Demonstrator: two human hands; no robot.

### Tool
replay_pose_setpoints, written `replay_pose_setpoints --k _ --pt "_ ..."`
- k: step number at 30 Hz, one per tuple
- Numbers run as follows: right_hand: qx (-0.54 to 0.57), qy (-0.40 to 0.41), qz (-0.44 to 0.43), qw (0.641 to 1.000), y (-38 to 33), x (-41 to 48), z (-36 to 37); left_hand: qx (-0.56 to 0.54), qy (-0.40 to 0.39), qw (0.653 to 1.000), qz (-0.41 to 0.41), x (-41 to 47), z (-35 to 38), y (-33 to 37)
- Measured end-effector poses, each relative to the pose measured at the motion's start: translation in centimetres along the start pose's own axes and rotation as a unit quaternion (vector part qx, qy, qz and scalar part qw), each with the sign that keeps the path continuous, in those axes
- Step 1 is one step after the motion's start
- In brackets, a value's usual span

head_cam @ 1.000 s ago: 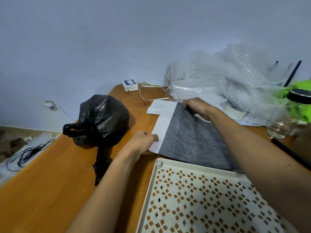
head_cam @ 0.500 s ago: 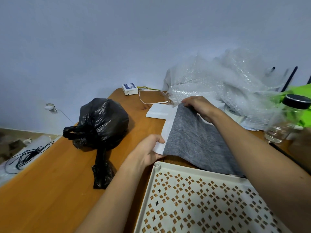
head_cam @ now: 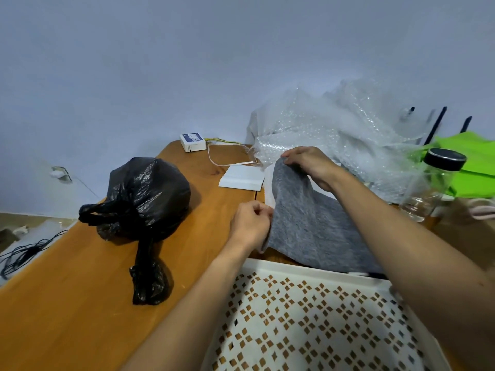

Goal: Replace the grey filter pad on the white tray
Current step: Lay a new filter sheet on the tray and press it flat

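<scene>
- At 12 o'clock of the tray (head_cam: 308, 269), just past its far rim: pad (head_cam: 310, 226), grey, felt-like and limp. Its far end is raised off the table (head_cam: 80, 303) and its near edge droops toward the rim. It is not yet on the tray.
- Grip one: left hand (head_cam: 250, 223) at the pad's 9 o'clock edge, fingers curled, pinching where a white liner (head_cam: 269, 188) shows along that side. Probably this is to part the liner or hold the sheet taut.
- Grip two: right hand (head_cam: 308, 163) at the pad's 12 o'clock corner, fingers closed over the top edge. Holding at two points should keep a floppy sheet spread for laying.
- Tray: white, perforated, uncovered, at 6 o'clock of the view. From there the pad could be drawn straight back onto it.
- Sundries: black bag (head_cam: 147, 194) at 9 o'clock, well apart; wrap (head_cam: 334, 124) at 1 o'clock, behind the right hand; jar (head_cam: 431, 183) at 3 o'clock.
</scene>
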State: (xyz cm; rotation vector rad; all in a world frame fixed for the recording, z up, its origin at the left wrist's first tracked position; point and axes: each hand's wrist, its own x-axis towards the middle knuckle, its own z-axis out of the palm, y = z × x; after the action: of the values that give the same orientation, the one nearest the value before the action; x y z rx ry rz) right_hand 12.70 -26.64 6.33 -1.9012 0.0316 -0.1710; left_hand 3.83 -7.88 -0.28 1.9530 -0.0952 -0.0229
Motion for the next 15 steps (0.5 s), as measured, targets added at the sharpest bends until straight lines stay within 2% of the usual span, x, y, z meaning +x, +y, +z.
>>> replay_pose_setpoints --k 3,6,9,12,15 --pt "-0.011 0.011 -0.002 1.0 0.1 0.1 0.6 -0.114 -0.069 0.99 -0.043 -0.2 -0.4 0.5" --pt "-0.005 0.01 0.0 1.0 0.0 -0.2 0.8 -0.112 -0.114 0.986 -0.04 0.1 -0.3 0.9" --pt "-0.02 0.022 -0.002 1.0 -0.2 -1.3 -0.2 -0.144 -0.122 0.978 -0.083 0.6 -0.5 1.1" --pt "-0.102 0.035 0.01 0.994 1.0 -3.1 -2.7 -0.146 -0.107 0.972 -0.152 1.1 -1.1 -0.2" --pt "-0.23 0.021 0.069 0.971 3.1 -5.6 -5.5 -0.104 -0.115 0.969 -0.192 1.7 -2.0 -1.7"
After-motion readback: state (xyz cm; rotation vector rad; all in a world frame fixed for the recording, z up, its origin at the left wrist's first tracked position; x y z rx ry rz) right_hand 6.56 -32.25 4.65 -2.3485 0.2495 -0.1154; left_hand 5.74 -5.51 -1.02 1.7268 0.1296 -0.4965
